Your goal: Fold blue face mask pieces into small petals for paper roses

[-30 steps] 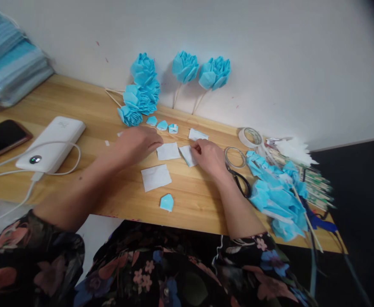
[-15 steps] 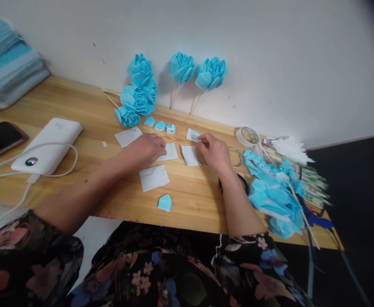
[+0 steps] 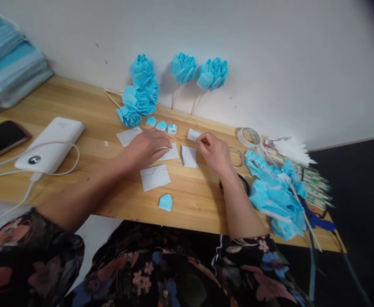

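My left hand (image 3: 150, 147) hovers over a white square of fabric (image 3: 173, 152), partly covering it, with fingers stretched and thumb apart. Between two other pale pieces, a white square (image 3: 189, 157) and a smaller white piece (image 3: 193, 134), my right hand (image 3: 213, 150) has thumb and fingers pinched together; whatever they hold is hidden. One more white square (image 3: 155, 177) lies nearer me, and another white square (image 3: 128, 136) lies beyond my left wrist. A folded blue petal (image 3: 165, 202) rests close to the front edge. Several small folded petals (image 3: 161, 125) sit in a row behind my left hand.
Blue fabric flowers (image 3: 142, 96) lie at the back; two stemmed flowers (image 3: 183, 68) lean on the wall. A power bank (image 3: 51, 143), phone (image 3: 3, 140) and stacked masks (image 3: 11, 64) are left. Tape (image 3: 248, 137), crumpled blue fabric (image 3: 274, 200) and a blue-handled tool (image 3: 323, 222) are right.
My left fingers have spread and the thumb has come away from them. My right hand stays pinched in nearly the same place. The whole view has shifted slightly.
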{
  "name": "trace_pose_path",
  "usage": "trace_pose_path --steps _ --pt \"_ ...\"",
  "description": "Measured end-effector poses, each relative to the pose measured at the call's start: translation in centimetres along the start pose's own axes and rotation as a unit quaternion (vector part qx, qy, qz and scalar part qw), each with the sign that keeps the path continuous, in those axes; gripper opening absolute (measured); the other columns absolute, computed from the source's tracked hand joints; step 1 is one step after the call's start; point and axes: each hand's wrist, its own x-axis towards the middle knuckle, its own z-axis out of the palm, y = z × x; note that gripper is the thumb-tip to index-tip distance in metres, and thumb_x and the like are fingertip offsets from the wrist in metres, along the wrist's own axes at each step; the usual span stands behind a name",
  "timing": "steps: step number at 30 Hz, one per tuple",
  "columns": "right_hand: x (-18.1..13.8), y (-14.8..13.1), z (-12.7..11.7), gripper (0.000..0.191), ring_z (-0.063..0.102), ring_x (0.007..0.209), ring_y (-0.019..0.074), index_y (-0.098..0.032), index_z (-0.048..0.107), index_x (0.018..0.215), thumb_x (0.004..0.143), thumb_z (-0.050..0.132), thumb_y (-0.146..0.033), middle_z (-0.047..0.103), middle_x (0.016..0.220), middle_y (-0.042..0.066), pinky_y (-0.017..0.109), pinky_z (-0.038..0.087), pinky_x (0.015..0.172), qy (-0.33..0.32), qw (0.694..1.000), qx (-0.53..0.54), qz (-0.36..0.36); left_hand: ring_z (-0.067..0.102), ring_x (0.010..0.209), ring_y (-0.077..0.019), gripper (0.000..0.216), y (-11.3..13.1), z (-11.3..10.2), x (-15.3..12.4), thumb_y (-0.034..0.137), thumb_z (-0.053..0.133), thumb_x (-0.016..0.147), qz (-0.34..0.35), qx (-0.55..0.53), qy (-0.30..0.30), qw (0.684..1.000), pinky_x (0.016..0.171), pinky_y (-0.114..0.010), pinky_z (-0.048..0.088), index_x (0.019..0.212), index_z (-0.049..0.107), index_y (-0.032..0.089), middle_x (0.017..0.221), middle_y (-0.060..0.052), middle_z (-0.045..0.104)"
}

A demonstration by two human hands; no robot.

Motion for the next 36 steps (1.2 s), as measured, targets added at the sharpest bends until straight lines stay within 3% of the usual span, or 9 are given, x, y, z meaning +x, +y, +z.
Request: trace_pose_path --steps 4,9,16,20,24,31,36 --pt "0.0 0.2 0.0 0.017 0.067 0.093 0.024 -0.022 0.069 0.103 0.095 0.055 -0.026 0.075 0.1 0.007 0.032 0.044 0.076 -0.036 0.997 -0.062 -0.014 0.067 0.104 -0.0236 0.025 0.1 -0.1 0.0 0.028 0.05 0.1 -0.004 -0.006 -0.004 1.0 0.094 -0.039 0.05 0.097 0.073 0.017 0.108 -0.011 0.075" --pt "0.0 0.3 0.3 0.014 0.065 0.094 0.0256 -0.021 0.069 0.092 0.094 0.056 -0.025 0.072 0.098 0.01 0.033 0.042 0.075 -0.093 0.988 -0.119 -0.034 0.067 0.103 -0.0236 0.026 0.0 -0.1 0.0 0.028 0.05 0.099 -0.008 -0.004 -0.016 1.0 0.092 -0.038 0.05 0.094 0.073 0.018 0.107 -0.01 0.075" --pt "0.2 0.3 -0.3 0.012 0.068 0.076 0.0216 -0.022 0.069 0.092 0.09 0.057 -0.022 0.077 0.086 0.005 0.031 0.04 0.067 -0.052 0.996 -0.06 0.027 0.068 0.102 -0.0237 0.027 -0.1 0.0 0.0 0.028 0.049 0.1 0.0 -0.002 -0.009 1.0 0.091 -0.038 0.05 0.094 0.073 0.017 0.107 -0.011 0.075" --pt "0.2 0.6 -0.5 0.015 0.071 0.083 0.0227 -0.022 0.071 0.097 0.09 0.058 -0.021 0.078 0.09 0.004 0.03 0.041 0.071 -0.043 0.998 -0.048 0.026 0.067 0.102 -0.0237 0.026 -0.1 0.0 0.0 0.027 0.05 0.099 -0.004 -0.003 -0.019 1.0 0.091 -0.038 0.05 0.095 0.073 0.017 0.107 -0.011 0.075" --pt "0.0 0.4 -1.2 0.024 0.07 0.083 0.0265 -0.022 0.073 0.099 0.098 0.05 -0.031 0.078 0.09 0.008 0.032 0.04 0.067 -0.054 0.991 -0.116 0.043 0.067 0.102 -0.0237 0.025 0.0 -0.2 0.0 0.026 0.05 0.099 -0.006 -0.001 -0.026 1.0 0.09 -0.038 0.049 0.095 0.073 0.018 0.106 -0.011 0.075" --pt "1.8 0.7 -2.8 0.032 0.067 0.108 0.0297 -0.02 0.071 0.117 0.098 0.048 -0.029 0.075 0.118 0.012 0.037 0.047 0.085 0.002 0.989 -0.145 0.042 0.067 0.101 -0.0248 0.026 -0.5 0.0 0.0 0.027 0.05 0.099 -0.001 0.011 -0.001 1.0 0.091 -0.039 0.049 0.093 0.073 0.017 0.104 -0.011 0.075" --pt "4.8 1.6 -2.1 0.033 0.066 0.111 0.0311 -0.019 0.071 0.12 0.092 0.054 -0.025 0.073 0.123 0.013 0.036 0.048 0.084 -0.093 0.971 -0.218 0.015 0.067 0.099 -0.025 0.025 -0.9 -0.3 0.0 0.026 0.051 0.099 0.012 0.034 0.017 0.999 0.09 -0.04 0.048 0.092 0.073 0.016 0.103 -0.011 0.075"
